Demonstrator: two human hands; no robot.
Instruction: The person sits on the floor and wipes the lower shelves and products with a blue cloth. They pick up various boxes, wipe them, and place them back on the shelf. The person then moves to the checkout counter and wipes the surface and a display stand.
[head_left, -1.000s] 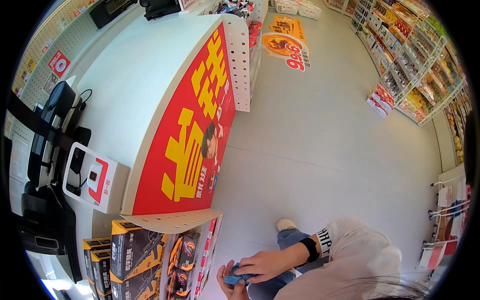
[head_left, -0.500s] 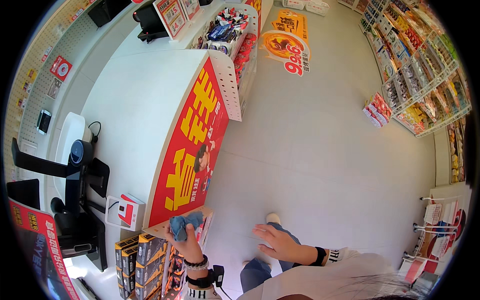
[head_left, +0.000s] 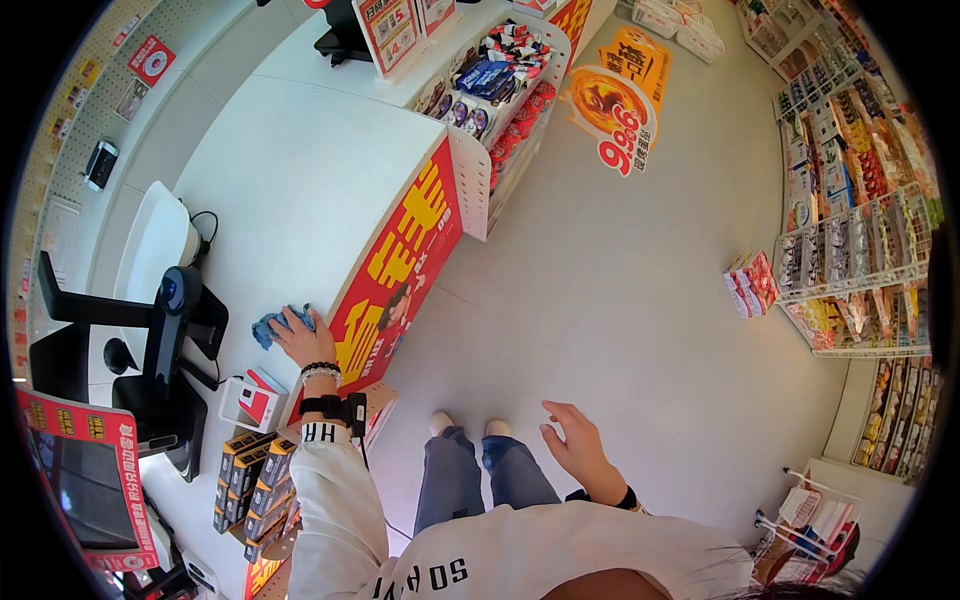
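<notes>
My left hand (head_left: 305, 340) presses a crumpled blue cloth (head_left: 272, 328) onto the white counter top (head_left: 290, 190), close to the counter's front edge. The fingers lie over the cloth and partly cover it. Just below that wrist stands a small white and red payment device (head_left: 250, 402). Out over the floor, my right hand (head_left: 580, 448) hangs in the air with nothing in it, its fingers loosely apart.
Left on the counter is a black stand with a scanner (head_left: 178, 290) and a screen (head_left: 90, 490). Stacked dark boxes (head_left: 255, 480) fill a rack below. Candy trays (head_left: 490, 80) line the far end. Snack shelves (head_left: 860, 220) and a red-white carton (head_left: 750, 284) stand right.
My left hand has gone from the counter's near corner up onto its top, with the cloth now spread under it. My right hand has shifted slightly right. The whole view has turned.
</notes>
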